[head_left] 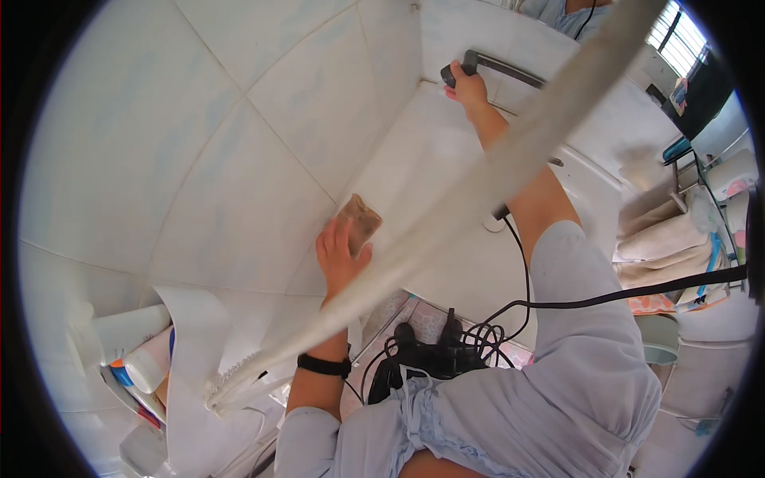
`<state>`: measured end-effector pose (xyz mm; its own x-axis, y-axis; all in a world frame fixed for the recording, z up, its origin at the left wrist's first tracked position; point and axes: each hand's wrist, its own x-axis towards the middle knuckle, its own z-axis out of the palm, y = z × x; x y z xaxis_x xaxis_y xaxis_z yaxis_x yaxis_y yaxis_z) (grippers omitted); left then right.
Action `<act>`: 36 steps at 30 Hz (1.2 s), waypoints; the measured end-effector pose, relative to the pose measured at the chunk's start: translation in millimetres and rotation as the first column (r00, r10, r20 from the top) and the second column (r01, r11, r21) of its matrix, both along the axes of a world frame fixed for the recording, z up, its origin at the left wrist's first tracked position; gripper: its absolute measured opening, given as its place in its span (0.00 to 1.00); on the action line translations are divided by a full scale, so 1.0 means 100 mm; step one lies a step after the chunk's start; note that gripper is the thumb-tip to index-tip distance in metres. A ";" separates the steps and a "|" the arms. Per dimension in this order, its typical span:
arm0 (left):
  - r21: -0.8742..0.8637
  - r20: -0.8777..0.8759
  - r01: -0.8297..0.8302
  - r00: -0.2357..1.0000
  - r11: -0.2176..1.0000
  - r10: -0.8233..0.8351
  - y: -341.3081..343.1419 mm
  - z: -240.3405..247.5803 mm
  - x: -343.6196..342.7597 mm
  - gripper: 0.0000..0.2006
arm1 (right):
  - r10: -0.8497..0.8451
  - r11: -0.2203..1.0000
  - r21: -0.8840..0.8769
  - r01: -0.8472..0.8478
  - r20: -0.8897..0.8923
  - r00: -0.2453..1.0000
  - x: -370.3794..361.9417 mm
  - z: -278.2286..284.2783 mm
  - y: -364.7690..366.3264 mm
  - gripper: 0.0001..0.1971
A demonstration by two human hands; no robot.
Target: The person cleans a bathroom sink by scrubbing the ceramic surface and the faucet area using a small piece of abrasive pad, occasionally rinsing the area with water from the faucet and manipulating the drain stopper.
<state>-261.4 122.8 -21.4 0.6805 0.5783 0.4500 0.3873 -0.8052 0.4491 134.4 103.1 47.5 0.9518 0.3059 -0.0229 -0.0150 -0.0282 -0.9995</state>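
Left hand (341, 253): fingers and thumb closed on the brown block (365, 217).
Brown block: low by the tiled wall (239, 151), where it meets the white surface (438, 183).
Right hand (468, 86): well apart from the left, arm outstretched, clamped round the end of the dark handle (510, 68).
Pale pole (470, 199): slanting across my view, over the right arm.
Black cables (498, 319): looping near the person's lap.
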 end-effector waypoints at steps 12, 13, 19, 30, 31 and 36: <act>0.025 -0.205 -0.134 0.969 0.991 0.136 0.10 -0.02 0.14 0.25 | 0.382 0.891 0.341 -0.301 -0.202 0.902 -0.74 0.26 -0.54 0.25; 0.023 -0.205 -0.138 0.969 0.990 0.140 0.12 0.00 0.14 0.25 | 0.405 0.884 0.332 -0.329 -0.193 0.894 -0.77 0.26 -0.58 0.26; -0.001 -0.168 -0.126 0.978 0.992 0.124 0.10 0.08 0.18 0.11 | 0.512 0.837 0.324 -0.441 -0.176 0.841 -0.87 0.24 -0.82 0.28; -0.302 0.244 -0.094 0.954 0.949 0.172 0.09 0.23 0.09 0.12 | 0.518 0.854 0.163 -0.493 -0.205 0.830 -0.84 0.09 -0.93 0.27; -0.309 0.234 -0.103 0.956 0.946 0.180 0.07 0.23 0.10 0.12 | 0.522 0.853 0.161 -0.497 -0.217 0.825 -0.83 0.04 -0.96 0.27; -0.408 0.212 -0.077 0.961 0.910 0.177 0.05 0.19 0.15 0.12 | 0.439 0.893 0.010 -0.450 -0.247 0.864 -0.95 -0.12 -1.17 0.21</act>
